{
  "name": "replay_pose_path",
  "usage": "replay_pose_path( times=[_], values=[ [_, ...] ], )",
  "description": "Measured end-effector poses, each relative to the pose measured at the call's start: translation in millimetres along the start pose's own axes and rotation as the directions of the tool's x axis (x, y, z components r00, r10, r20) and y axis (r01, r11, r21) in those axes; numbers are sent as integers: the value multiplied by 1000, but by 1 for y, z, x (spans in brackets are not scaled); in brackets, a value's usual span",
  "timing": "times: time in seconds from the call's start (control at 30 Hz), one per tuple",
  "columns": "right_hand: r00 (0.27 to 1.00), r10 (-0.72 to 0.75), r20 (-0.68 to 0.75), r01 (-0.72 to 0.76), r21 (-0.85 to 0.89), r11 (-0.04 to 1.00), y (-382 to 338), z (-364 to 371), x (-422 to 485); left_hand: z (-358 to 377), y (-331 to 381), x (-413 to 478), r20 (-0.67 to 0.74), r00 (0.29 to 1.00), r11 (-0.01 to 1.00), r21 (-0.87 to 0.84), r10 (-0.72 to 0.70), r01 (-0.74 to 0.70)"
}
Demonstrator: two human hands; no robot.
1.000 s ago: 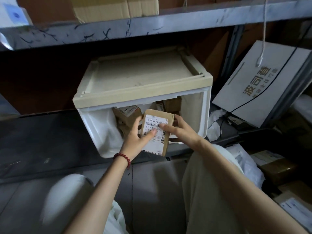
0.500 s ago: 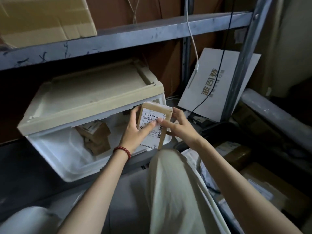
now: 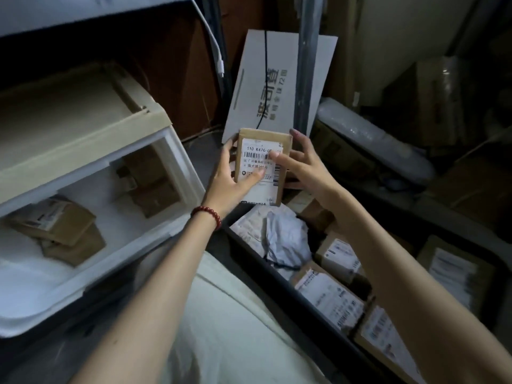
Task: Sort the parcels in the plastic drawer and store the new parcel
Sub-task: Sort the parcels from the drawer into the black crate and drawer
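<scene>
Only the head view to go on. The step in hand looks like checking the label before stowing, so my advice: keep the new parcel (image 3: 263,164) label-side toward you, read the code properly, and only then swing it left into the plastic drawer (image 3: 181,169). I'd aim for the bare white floor at the front of the drawer rather than stacking it on the brown parcels (image 3: 59,221) already inside (a second bunch sits further back, too dim to count).

Right now the parcel is up in the air, right of the open drawer and above a dark crate (image 3: 277,284) of other labelled packages. The left hand (image 3: 228,182) grips its left edge, thumb laid across the label. The right hand (image 3: 303,164) pinches the right edge, forefinger across the barcode.

The parcel itself is a small, flat brown cardboard box, with a white shipping label covering most of its face.
</scene>
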State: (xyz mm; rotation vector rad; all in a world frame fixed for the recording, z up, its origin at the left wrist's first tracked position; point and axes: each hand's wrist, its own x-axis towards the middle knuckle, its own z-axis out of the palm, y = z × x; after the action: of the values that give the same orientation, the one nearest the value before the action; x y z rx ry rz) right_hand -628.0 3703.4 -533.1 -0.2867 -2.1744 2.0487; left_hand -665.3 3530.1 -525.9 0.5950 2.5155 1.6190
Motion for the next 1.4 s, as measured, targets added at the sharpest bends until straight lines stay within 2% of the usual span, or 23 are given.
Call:
replay_pose_path(
  times=[0.1,0.23,0.3,0.43,0.6,0.77,0.93,1.03,1.23,1.4],
  values=[
    [999,2,-53,-4,-50,999,12,-17,-8,24,-3,-1,32,999,1000,-25,16,-15],
    [988,80,-132,-86,-34,996,48,-39,-23,69,-29,-14,88,989,986,-108,-118,127],
    [969,130,-210,-138,-22,990,67,-47,-29,87,-36,-16,123,983,982,-114,-137,152],
    [921,165,-353,-153,61,986,92,-60,-40,110,-38,-4,206,976,993,-80,-68,87],
    [856,122,-502,-122,34,992,107,-82,-54,148,-41,14,281,959,1000,16,-28,25],
    [807,118,-579,-170,-37,985,119,-112,-72,194,-28,21,384,922,999,18,38,-48],
    [762,130,-634,-239,-89,967,133,-139,-81,232,-24,22,477,879,997,64,2,-37],
    [764,115,-635,-285,-173,943,140,-151,-84,245,-28,22,506,862,998,55,-24,-4],
    [760,122,-638,-276,-148,950,145,-164,-87,257,-29,20,536,843,999,12,-51,53],
    [740,107,-664,-352,-248,902,156,-162,-95,263,-36,23,553,830,994,107,-73,16]
  ],
)
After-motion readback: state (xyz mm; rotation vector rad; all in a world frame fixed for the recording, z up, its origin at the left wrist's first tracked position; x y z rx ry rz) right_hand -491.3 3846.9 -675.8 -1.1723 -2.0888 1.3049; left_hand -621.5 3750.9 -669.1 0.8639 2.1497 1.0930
